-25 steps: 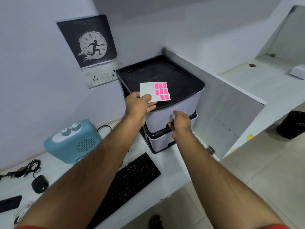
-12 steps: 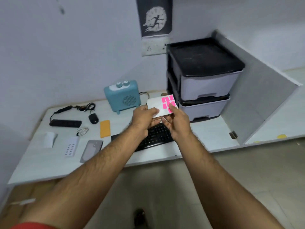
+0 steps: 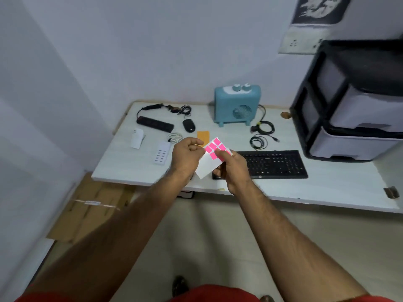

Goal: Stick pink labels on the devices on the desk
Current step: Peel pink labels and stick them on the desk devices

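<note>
The desk (image 3: 327, 188) has bare surface at its front edge, right of the keyboard (image 3: 274, 164). In the upper right the drawer unit (image 3: 353, 101) blocks passage. Cables (image 3: 261, 136) lie between speaker (image 3: 237, 105) and keyboard.

Both hands (image 3: 209, 159) raised, fingers (image 3: 221, 154) pinched

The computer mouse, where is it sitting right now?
In the head view the black mouse lies on the white desk, toward its back left, between the black power strip and the blue speaker.
</note>
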Motion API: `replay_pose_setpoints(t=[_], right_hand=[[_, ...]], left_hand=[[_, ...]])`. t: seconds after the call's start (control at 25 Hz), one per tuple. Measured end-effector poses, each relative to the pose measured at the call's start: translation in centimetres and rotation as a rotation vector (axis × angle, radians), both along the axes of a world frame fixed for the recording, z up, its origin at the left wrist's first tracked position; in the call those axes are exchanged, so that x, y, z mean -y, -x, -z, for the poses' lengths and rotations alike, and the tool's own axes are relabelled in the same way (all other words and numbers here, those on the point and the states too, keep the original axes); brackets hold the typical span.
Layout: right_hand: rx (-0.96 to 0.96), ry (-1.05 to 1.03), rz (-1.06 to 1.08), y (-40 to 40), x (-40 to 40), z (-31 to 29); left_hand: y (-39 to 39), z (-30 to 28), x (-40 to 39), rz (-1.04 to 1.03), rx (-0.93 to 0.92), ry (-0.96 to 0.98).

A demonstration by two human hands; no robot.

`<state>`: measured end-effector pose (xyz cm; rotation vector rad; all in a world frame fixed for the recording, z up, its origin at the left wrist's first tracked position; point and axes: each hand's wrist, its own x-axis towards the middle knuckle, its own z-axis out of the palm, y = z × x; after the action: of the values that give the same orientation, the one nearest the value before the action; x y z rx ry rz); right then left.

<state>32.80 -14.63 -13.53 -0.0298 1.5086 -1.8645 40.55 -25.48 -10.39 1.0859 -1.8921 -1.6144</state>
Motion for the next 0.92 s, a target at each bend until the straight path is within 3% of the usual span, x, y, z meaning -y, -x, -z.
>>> replay_pose_setpoints(t=[0.36, 0.48, 0.68, 0.92], right_hand=[[0.054, -0.028, -0.081, -5.0, 11.6, 1.8], [0.091, -0.04, -0.082, -3.5, 14.4, 2.5], [0.147, -0.011, -0.177, 0.5, 19.2, 4.7], [0.117, -0.087, -0.278, 4.5, 25.0, 6.8]], left_hand=[[-5.5, 2.7, 10.7, -0.091, -0.017, -0.097], [-4.4, 3.7, 13.3, -0.088, 0.051, 0.052], [-1.1, 5.5, 17.1, -0.039, 0.236, 0.485], [1.8, 5.7, 21.0, -0.066, 0.365, 0.493]])
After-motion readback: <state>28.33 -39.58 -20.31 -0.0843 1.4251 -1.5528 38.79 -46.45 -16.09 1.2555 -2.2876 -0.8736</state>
